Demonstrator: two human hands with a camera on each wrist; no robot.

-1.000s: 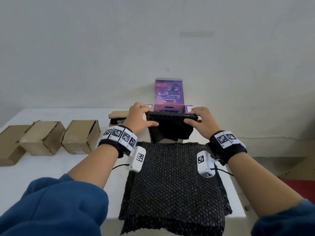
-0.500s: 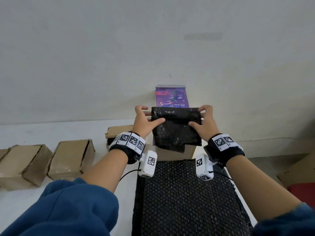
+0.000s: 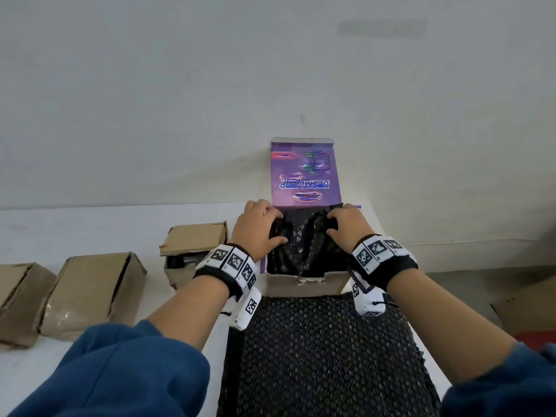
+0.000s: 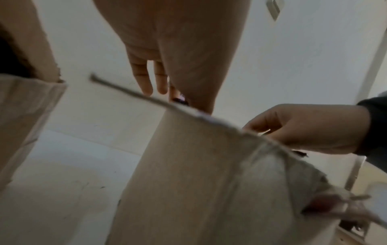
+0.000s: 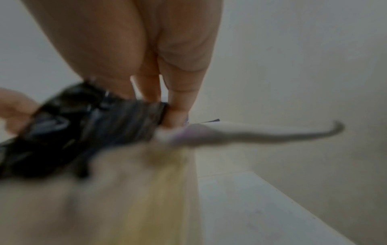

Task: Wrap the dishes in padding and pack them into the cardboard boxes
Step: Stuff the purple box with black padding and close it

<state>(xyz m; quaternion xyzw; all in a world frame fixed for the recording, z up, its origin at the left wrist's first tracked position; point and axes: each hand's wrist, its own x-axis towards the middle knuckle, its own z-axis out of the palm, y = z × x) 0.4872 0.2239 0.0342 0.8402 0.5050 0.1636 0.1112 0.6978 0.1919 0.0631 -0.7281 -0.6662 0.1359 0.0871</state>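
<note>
A sheet of black bubble wrap (image 3: 325,356) lies nearest, spread on the white table (image 3: 75,230) and hanging over its front edge. Beyond it stands an open box (image 3: 304,285) with a purple lid (image 3: 305,176) upright against the wall (image 3: 270,85). Left hand (image 3: 255,228) and right hand (image 3: 350,227), fingers curled, grip the black wrapped bundle (image 3: 301,245) sitting in the box. To the left three brown cardboard boxes (image 3: 93,293) lie on the table, the nearest one just beside the left wrist.

Print on the purple lid

The purple box flap (image 3: 304,173) bore upside-down lettering, apparently "DESK LAMP"; its smaller print was too blurred to read.
</note>
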